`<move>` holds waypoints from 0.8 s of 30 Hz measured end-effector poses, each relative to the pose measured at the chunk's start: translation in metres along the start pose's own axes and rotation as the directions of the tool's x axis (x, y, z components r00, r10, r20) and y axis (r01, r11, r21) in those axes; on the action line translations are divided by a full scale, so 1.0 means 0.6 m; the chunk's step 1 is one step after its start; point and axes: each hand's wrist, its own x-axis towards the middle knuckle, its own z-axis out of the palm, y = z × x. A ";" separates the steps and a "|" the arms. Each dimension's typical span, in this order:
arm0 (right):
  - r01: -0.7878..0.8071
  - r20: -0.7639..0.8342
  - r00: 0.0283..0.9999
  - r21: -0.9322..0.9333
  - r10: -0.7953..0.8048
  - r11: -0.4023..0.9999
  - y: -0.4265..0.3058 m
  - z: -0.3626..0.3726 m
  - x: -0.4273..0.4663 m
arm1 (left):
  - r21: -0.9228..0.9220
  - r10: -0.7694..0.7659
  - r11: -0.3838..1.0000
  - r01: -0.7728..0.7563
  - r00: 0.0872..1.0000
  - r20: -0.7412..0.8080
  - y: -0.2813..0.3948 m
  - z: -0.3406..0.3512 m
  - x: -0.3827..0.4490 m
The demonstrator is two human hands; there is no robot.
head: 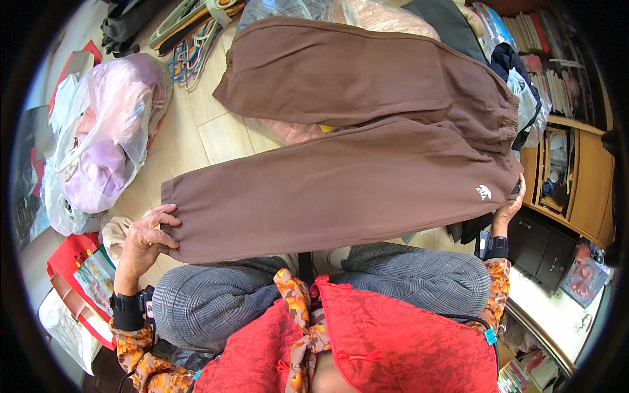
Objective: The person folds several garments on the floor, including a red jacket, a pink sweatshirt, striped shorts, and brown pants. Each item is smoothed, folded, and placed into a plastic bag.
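Observation:
Brown sweatpants (324,191) are spread out sideways before me, both legs apart, cuffs to the left and elastic waistband to the right. A small white print marks the nearer leg close to the waist. My left hand (150,240) grips the cuff end of the nearer leg, fingertips over the fabric. At the waistband's near corner, my right hand (511,206) holds the edge, its fingers partly hidden by the cloth. Beneath the far leg, clear plastic bags (393,18) of clothing show along its edge.
A plastic bag of pink and lilac clothes (105,142) stands at left, above a red paper bag (73,290). Clothes hangers (191,49) lie on the wooden floor (223,137). Wooden shelving (589,182) lines the right side. My knees in checked trousers (211,299) are close below the sweatpants.

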 end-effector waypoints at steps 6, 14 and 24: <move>-0.031 0.001 1.000 0.096 0.031 0.995 0.012 0.001 -0.004 | -0.004 -0.038 0.999 0.038 0.999 0.023 0.004 0.001 -0.005; -0.108 0.043 0.994 0.144 0.103 0.984 0.018 -0.007 -0.015 | -0.026 -0.045 0.999 0.047 0.996 0.078 -0.012 0.015 0.005; -0.052 -0.257 0.965 -0.010 0.047 0.999 0.000 -0.039 0.044 | -0.590 -0.130 0.786 0.186 0.982 0.137 0.000 -0.022 0.031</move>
